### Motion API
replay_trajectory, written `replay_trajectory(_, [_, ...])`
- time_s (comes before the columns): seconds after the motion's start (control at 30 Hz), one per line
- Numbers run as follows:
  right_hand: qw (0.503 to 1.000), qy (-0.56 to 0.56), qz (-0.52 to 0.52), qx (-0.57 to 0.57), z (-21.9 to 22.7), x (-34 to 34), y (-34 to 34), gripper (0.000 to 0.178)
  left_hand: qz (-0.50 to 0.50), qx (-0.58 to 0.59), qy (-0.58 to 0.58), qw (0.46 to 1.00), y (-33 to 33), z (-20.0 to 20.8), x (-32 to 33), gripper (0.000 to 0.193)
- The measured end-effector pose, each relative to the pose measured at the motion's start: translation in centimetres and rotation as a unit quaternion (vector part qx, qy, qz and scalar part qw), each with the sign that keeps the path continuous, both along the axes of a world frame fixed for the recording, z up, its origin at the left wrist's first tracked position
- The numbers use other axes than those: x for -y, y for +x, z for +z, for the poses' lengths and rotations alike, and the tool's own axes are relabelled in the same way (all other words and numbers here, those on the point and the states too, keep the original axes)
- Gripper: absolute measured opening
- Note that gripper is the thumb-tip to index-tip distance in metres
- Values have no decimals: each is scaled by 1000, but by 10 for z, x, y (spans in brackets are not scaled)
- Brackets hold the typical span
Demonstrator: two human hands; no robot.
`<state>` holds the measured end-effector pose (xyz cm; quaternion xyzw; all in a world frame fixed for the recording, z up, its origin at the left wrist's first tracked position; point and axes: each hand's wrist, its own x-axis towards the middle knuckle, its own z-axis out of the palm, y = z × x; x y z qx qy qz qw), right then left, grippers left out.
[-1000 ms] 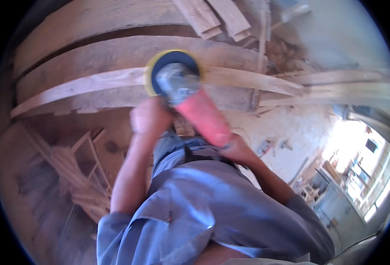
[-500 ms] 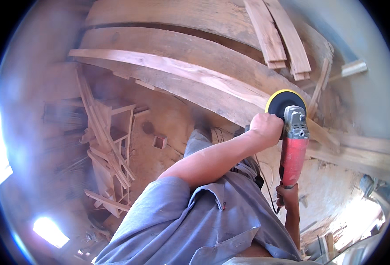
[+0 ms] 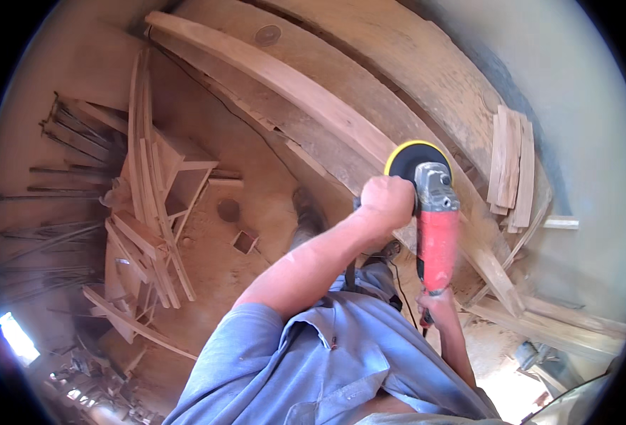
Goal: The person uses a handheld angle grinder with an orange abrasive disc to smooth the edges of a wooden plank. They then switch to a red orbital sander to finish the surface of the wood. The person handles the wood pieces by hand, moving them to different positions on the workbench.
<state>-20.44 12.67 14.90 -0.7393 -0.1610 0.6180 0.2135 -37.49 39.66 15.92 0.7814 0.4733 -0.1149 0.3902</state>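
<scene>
On the long plank, both hands' fingers wrap the red sander: left hand front, right hand rear.

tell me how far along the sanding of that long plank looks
Done: can't tell, as no sanded patch stands out on the plank. In hand: left hand and right hand grip the red sander, its yellow-rimmed disc on the plank's near end. Left: seemingly the rest of the plank.

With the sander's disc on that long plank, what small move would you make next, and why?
Probably slide the sander a little further along the long plank: its yellow-rimmed disc sits on the wood, the left hand and right hand both grip it, and much plank lies beyond.
</scene>
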Motion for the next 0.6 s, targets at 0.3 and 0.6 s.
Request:
replay_trajectory(0.3, [997,44,63,11,-8,-152,-89,10,54,-40,28,997,-114,-1,-131,21])
replay_trajectory(0.6, [988,26,153,7,-9,-253,-144,13,120,-110,55,985,-190,4,-199,24])
